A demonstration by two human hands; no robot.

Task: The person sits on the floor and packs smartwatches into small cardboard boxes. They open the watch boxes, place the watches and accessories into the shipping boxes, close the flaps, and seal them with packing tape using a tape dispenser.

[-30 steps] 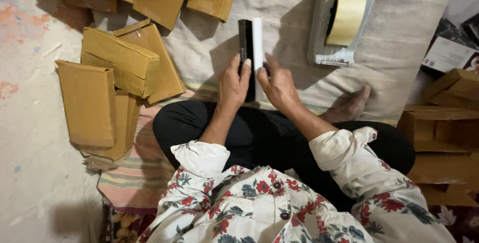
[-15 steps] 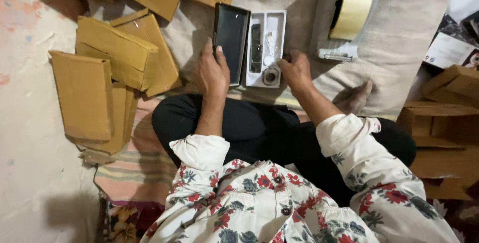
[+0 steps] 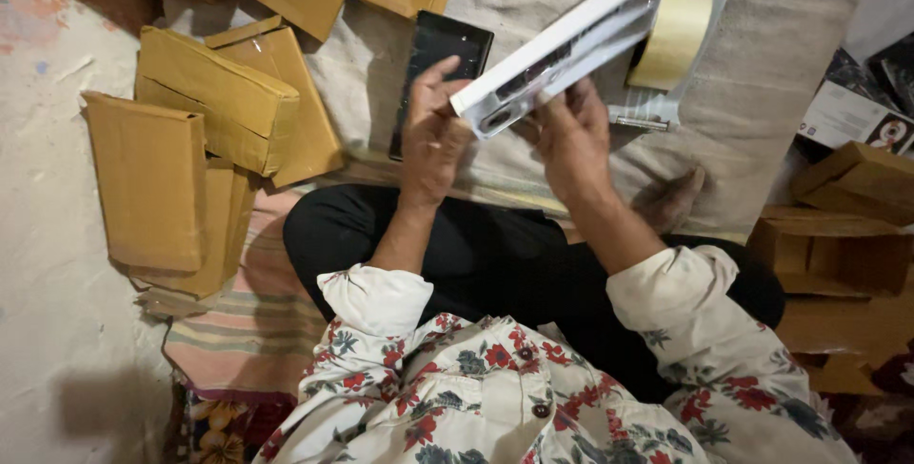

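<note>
Both hands hold up a white tray-like box half (image 3: 562, 45), tilted, with small items fitted in its recesses. My left hand (image 3: 430, 131) grips its lower left end, fingers spread along the edge. My right hand (image 3: 571, 131) holds it from below near the middle. The black lid (image 3: 440, 69) of the box lies flat on the cloth just beyond my left hand, partly hidden by it.
Brown cardboard parcels (image 3: 200, 131) are stacked at the left and along the top. A tape dispenser with a tan roll (image 3: 671, 40) sits behind the tray. More open cartons (image 3: 838, 236) stand at the right. A pale cloth (image 3: 762, 112) covers the floor ahead.
The closed box was opened and laid flat as two halves. Now the white half is lifted and tilted in both hands, while the black lid stays on the cloth.
</note>
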